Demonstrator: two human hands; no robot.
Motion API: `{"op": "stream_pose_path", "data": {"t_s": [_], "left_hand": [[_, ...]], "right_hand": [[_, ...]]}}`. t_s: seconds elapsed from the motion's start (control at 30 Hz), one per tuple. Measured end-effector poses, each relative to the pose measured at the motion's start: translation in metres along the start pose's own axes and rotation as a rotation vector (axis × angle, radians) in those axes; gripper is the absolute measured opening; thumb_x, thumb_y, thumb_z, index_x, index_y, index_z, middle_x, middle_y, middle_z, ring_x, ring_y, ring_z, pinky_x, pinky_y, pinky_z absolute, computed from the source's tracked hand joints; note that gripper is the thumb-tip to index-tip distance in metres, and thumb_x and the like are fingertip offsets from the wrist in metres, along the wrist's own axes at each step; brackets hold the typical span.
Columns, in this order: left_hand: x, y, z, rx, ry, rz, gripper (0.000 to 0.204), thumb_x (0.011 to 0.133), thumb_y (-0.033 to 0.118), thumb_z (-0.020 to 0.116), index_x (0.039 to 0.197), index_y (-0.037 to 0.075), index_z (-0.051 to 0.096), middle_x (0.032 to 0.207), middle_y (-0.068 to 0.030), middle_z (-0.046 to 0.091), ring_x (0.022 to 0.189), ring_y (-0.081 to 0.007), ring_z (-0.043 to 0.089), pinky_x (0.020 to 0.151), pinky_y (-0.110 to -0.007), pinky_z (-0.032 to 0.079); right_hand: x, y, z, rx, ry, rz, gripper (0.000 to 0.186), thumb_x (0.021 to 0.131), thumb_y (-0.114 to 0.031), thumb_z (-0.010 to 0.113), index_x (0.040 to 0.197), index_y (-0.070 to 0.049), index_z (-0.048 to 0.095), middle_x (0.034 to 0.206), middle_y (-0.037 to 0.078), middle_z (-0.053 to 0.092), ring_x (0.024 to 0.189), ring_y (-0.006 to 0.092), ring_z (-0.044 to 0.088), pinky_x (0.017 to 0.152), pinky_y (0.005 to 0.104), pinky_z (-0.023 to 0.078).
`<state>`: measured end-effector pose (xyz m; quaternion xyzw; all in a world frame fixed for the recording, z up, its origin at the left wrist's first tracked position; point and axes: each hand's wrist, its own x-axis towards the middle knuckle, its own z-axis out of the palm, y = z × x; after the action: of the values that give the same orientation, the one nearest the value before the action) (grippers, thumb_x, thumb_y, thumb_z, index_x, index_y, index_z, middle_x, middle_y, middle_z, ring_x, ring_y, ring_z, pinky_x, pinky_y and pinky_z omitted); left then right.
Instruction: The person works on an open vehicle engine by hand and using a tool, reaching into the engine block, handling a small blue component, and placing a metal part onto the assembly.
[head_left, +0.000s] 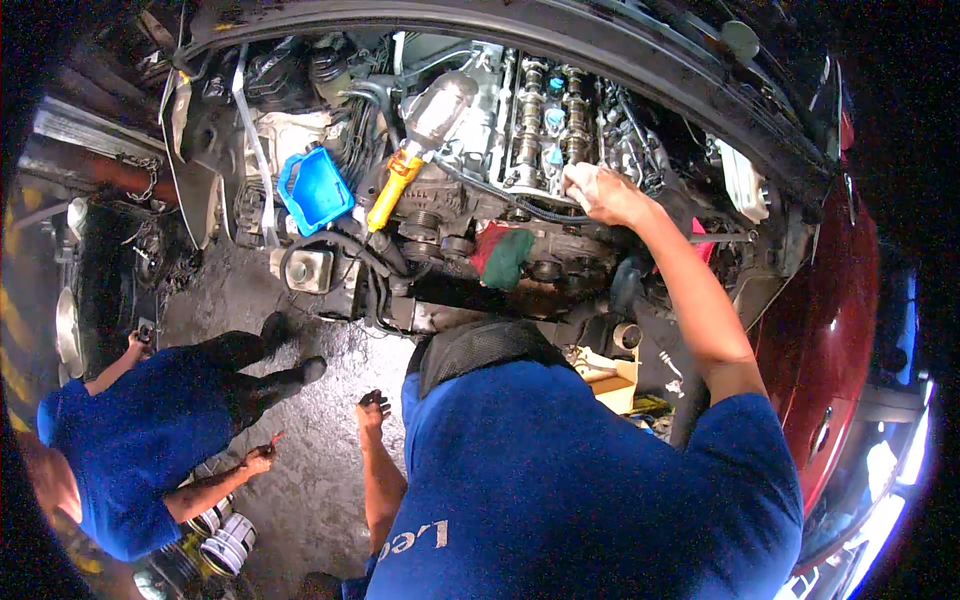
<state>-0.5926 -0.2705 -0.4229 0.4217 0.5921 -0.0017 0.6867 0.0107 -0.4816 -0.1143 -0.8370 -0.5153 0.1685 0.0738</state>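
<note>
My right hand (pixel 603 193) reaches to the front edge of an opened engine (pixel 540 130), its camshafts exposed. The fingers are curled and bright in the light; anything in them is hidden. Down at my left side, my left hand (pixel 371 408) hangs over the floor with curled, dark-looking fingers, and I cannot make out what they hold. Below the engine's front edge lie a red and green cloth (pixel 503 255) and several pulleys (pixel 420 226). A work lamp (pixel 397 188) with a yellow handle rests left of the camshafts, its bulb end toward the engine.
A blue tray-like container (pixel 316 190) sits left of the lamp. At left a co-worker (pixel 150 430) in blue holds something red. White buckets (pixel 229 543) stand on the floor below. An open cardboard box (pixel 605 378) is right of my waist, a red car (pixel 825 340) farther right.
</note>
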Motion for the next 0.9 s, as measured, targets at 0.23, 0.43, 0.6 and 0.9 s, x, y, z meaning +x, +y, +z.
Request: {"op": "stream_pose_path", "data": {"t_s": [0.23,0.43,0.6,0.9], "left_hand": [[-0.003,-0.005,-0.006,-0.116,-0.040,0.120,0.036,0.093,0.032,0.067,0.117,0.006,0.060,0.091,-0.0110,0.069,0.070,-0.0216,0.067,0.056,-0.031,0.054],[-0.005,-0.001,-0.004,-0.041,-0.014,0.069,0.032,0.096,0.028,0.061,0.119,0.006,0.060,0.093,-0.0119,0.069,0.072,-0.0212,0.067,0.057,-0.031,0.054],[-0.009,-0.010,-0.007,-0.073,-0.005,0.070,0.029,0.096,0.021,0.056,0.120,0.007,0.061,0.092,-0.0114,0.069,0.070,-0.0196,0.066,0.056,-0.031,0.054],[-0.014,-0.007,-0.007,-0.095,-0.018,0.115,0.030,0.096,0.020,0.056,0.122,0.006,0.060,0.090,-0.0115,0.068,0.068,-0.0203,0.065,0.055,-0.032,0.053]], "right_hand": [[0.001,-0.004,-0.003,-0.030,0.021,0.017,0.016,0.091,-0.015,0.056,0.102,-0.004,0.055,0.100,0.021,0.061,0.095,0.0393,0.061,0.081,0.0473,0.050],[-0.005,0.005,0.007,-0.067,0.140,-0.064,0.020,0.095,-0.022,0.053,0.103,-0.004,0.056,0.091,0.022,0.064,0.087,0.0412,0.063,0.075,0.0496,0.051],[0.001,-0.011,0.002,-0.158,-0.019,0.235,0.025,0.095,-0.027,0.054,0.105,-0.005,0.057,0.090,0.022,0.065,0.086,0.0415,0.064,0.075,0.0490,0.052],[-0.003,-0.021,-0.001,-0.104,-0.010,0.297,0.029,0.096,-0.030,0.054,0.107,-0.004,0.057,0.095,0.023,0.066,0.090,0.0414,0.064,0.079,0.0490,0.051]]}}
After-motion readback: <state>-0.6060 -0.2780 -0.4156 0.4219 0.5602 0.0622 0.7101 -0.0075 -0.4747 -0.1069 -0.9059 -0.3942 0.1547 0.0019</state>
